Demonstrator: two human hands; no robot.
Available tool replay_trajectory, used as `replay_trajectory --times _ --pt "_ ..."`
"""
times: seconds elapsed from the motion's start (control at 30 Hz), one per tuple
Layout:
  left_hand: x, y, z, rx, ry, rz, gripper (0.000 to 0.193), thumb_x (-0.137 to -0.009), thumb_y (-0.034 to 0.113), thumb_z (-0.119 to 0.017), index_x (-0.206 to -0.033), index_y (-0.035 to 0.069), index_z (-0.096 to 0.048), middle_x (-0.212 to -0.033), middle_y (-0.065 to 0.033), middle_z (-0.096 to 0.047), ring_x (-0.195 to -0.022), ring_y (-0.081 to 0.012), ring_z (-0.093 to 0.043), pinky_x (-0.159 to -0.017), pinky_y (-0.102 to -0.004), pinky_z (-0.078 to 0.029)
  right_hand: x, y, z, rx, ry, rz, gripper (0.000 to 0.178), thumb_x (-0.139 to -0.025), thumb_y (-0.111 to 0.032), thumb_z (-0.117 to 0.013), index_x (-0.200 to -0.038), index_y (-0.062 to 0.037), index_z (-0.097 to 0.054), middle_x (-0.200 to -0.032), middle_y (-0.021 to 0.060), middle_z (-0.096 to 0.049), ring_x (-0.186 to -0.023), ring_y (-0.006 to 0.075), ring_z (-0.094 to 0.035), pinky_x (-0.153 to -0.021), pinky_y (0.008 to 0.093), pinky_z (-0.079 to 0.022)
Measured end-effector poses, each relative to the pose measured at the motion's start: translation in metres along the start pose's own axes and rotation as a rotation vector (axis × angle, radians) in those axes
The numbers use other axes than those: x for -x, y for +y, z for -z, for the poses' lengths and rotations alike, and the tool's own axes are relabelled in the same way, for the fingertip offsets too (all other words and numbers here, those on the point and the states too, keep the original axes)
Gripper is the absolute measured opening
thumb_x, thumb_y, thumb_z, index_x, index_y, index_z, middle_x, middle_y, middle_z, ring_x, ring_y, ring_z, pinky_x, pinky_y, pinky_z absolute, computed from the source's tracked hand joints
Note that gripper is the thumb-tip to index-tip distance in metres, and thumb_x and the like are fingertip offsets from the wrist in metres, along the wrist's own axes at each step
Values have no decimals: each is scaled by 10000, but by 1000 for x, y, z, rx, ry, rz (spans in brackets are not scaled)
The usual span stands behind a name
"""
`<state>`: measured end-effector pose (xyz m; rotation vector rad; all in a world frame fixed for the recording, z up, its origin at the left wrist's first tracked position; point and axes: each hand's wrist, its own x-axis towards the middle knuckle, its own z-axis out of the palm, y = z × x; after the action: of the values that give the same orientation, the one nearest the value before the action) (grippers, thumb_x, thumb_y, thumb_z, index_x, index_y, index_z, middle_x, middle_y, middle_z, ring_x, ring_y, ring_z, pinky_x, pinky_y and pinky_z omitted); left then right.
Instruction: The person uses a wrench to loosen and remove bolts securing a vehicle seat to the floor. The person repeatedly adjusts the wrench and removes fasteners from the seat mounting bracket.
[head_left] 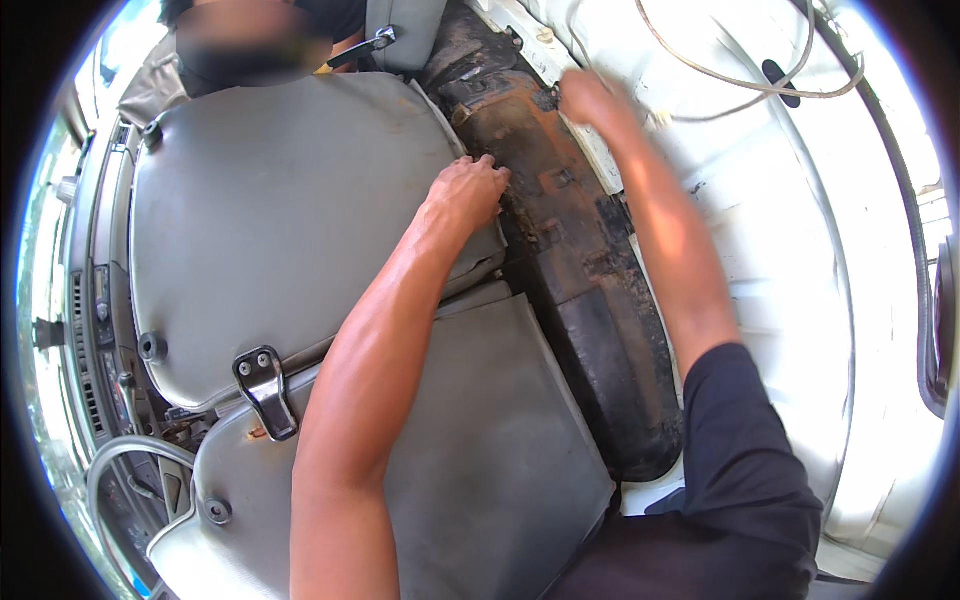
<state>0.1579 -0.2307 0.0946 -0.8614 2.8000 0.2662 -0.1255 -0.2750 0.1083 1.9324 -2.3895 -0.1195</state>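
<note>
My left hand point(470, 190) rests on the edge of a grey vinyl seat cushion point(290, 220), its fingers apart and reaching over the rim; the fingertips are partly hidden. Farther to the right, my right hand point(592, 98) is closed at the edge of the white metal panel, beside a small dark bracket. What its fingers hold, if anything, cannot be made out, and the hand is slightly blurred. Between my hands lies a rusty, dirt-covered dark metal floor section point(560, 200).
Nearer me lies a second grey cushion point(480, 400) with a black metal bracket point(265, 390). A steering wheel point(130, 450) and dashboard point(95, 330) are at left. Another person point(340, 20) is at the far side, near a ratchet-like metal tool point(375, 42). A loose cable point(740, 95) hangs over the white panel.
</note>
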Motion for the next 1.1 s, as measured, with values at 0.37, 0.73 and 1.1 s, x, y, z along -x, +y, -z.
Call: replay_trajectory --times 0.37,0.73,1.1 --pt "8 -5 -7 11 -21 33 614 -983 273 -847 -1532 96 -636 -1551 -160 -640 -1399 -394 -643 -1160 -490 -559 36 -23 25 -169 28 -40 293 -950 -104 -674 -1192 -16 -814 -1205 283 -803 -1116 468 -790 -922 575 -629" --pt "8 -7 -11 31 -16 30 651 -963 266 -865 -1552 119 -629 -1549 -155 -646 -1391 -401 -651 -1164 -498 -558 -51 -22 59 -3 -319 123 234 -890 -83 -667 -948 105 -792 -863 215 -802 -790 332 -792 -739 540 -611" --pt "5 -6 -8 21 0 13 666 -954 269 -876 -1555 122 -628 -1529 -152 -655 -1378 -393 -660 -1147 -495 -568 -61 -24 51 14 -269 14 208 -907 -68 -687 -1029 33 -823 -883 190 -811 -800 316 -811 -718 530 -624"
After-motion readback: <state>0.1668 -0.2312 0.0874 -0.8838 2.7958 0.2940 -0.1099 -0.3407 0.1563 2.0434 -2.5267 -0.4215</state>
